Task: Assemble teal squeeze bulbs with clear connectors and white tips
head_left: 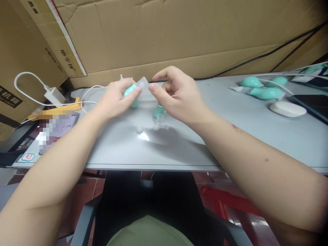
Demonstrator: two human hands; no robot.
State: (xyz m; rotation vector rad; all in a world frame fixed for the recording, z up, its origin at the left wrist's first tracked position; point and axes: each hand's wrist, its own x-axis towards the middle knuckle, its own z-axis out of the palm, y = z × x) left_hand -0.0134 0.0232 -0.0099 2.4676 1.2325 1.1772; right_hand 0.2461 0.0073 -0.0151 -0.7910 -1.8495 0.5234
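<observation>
My left hand (116,99) is closed around a small teal bulb (129,91) with a clear plastic cap (142,82) at its tip, held above the grey table (179,150). My right hand (176,94) hovers just to the right, fingers curled, thumb and forefinger pinched close to the clear cap. Under my right hand another teal piece (159,110) stands on the table beside small clear plastic parts (160,124).
Several teal bulbs (263,89) lie at the far right by a white oval object (287,108) and white cables. A phone (57,128) and a white charger (53,95) with cable sit at left. Cardboard boxes (164,34) wall the back. A black cable runs along them.
</observation>
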